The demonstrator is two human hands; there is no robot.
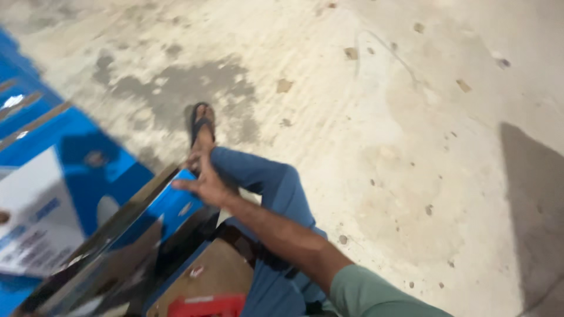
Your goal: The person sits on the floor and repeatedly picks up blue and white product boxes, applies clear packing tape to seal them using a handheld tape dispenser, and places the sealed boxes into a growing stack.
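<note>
My right hand reaches out to the left on a bare forearm with a green sleeve, fingers spread and nothing in them. Its fingertips hover at the top corner of a blue cardboard box with a dark glossy side; contact is too blurred to judge. Just behind the hand lies my leg in blue trousers, and the foot wears a dark sandal on the concrete floor. My left hand is out of view.
A larger blue and white carton fills the left edge. A brown cardboard surface and a red object sit at the bottom. Stained grey concrete floor stretches to the right, with a dark shadow at far right.
</note>
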